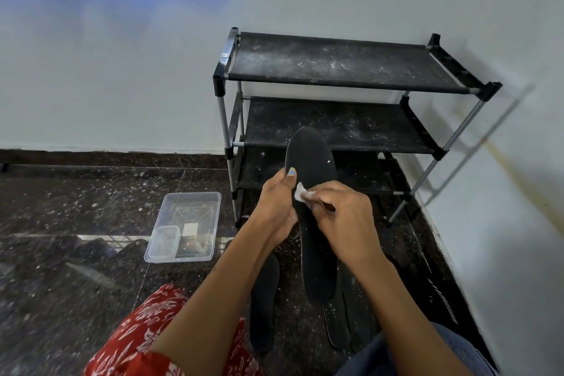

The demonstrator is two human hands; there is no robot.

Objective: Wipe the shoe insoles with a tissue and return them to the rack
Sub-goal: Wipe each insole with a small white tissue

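Two hands work one black insole point(311, 162) before the rack point(335, 61) — the left hand point(276, 207) grips its edge, the right hand point(338, 210) pinches a tissue point(300, 192) against it — wiping underway, racking next, with more insoles point(264, 299) on the floor.

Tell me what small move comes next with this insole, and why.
Probably slide the tissue in the right hand up toward the toe of the insole that the left hand holds: a white speck shows up there.
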